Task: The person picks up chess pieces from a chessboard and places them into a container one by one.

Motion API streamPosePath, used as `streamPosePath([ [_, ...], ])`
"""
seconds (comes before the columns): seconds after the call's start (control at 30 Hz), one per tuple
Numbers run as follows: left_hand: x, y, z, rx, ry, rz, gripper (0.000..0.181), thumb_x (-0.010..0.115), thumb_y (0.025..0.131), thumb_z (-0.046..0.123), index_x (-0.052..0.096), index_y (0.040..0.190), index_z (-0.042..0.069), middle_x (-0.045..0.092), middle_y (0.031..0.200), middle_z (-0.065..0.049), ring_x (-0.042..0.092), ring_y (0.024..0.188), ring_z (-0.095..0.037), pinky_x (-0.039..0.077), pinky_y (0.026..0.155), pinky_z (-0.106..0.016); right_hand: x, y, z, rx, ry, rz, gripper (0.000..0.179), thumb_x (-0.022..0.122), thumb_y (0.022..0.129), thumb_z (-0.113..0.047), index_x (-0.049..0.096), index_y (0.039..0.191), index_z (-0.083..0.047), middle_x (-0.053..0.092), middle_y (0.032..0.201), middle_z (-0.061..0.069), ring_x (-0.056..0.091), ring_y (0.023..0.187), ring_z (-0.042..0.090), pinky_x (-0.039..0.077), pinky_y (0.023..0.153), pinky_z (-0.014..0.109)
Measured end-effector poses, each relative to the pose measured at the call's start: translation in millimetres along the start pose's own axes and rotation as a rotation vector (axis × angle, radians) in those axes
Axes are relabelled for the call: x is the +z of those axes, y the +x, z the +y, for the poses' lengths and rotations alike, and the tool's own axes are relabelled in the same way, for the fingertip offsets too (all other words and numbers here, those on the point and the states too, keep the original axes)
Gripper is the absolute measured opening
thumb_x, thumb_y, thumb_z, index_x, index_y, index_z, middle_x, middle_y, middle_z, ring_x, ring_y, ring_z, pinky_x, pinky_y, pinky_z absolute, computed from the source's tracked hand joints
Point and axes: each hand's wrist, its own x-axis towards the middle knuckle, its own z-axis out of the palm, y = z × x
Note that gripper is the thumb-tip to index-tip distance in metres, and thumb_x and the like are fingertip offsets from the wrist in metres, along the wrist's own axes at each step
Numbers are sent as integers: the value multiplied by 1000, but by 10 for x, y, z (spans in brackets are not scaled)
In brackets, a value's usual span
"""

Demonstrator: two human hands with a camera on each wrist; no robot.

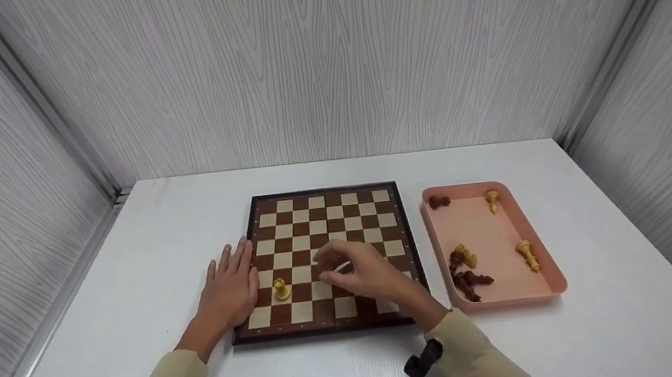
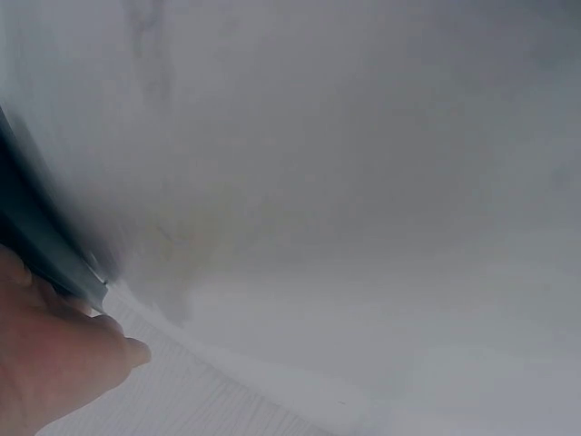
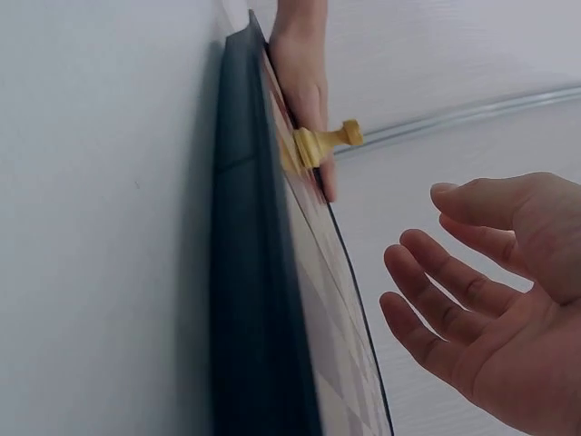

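A chessboard (image 1: pixel 301 242) with brown and cream squares lies flat on the white table. My left hand (image 1: pixel 229 292) rests along its left edge with straight fingers. One yellow chess piece (image 1: pixel 282 290) with a flared top stands upright near the board's front left corner, just right of that hand; whether it is a queen or a rook, I cannot tell. Over the middle of the board hovers my right hand (image 1: pixel 362 268), its fingers loosely bent. The right wrist view shows this hand (image 3: pixel 508 309) apart from the piece (image 3: pixel 327 141), with nothing between fingers and thumb.
Right of the board stands a shallow pink tray (image 1: pixel 498 302). Several dark and yellow chess pieces lie in it, among them a dark piece (image 1: pixel 439 202) and a yellow piece (image 1: pixel 528 256). Grey wood-grain walls (image 1: pixel 323 65) enclose the table at the back and sides.
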Motion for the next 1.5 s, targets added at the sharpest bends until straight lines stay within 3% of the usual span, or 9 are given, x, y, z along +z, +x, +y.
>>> streamPosePath([
  [0.37,10,-15,-6,-2,-1,9,58,31,111,25,21,162,-3,21,168,-19,16,153,-45,13,121,-64,327,162,-120,81,14,-36,29,73,96,-10,67,123,-2,71,116,11,69,103,17,56,91,29],
  [0.73,30,-19,12,-5,4,1,58,33,111,24,22,161,-3,23,168,-19,17,153,-45,14,121,-64,607,309,-110,40,28,-43,19,71,96,-3,69,115,-3,73,108,3,70,98,10,56,85,21],
  [1.13,12,8,2,-16,3,-27,58,31,112,26,19,163,-1,19,169,-18,14,154,-44,12,121,-65,690,379,-101,70,-65,-14,18,76,94,-9,73,112,-5,71,101,-3,66,91,3,55,82,19],
  [1.5,2,3,13,-17,8,-24,58,32,112,25,19,162,-2,19,169,-18,14,154,-44,12,121,-65,691,391,-108,80,-56,5,13,75,94,-7,75,107,-6,72,97,-4,66,89,2,55,82,19],
])
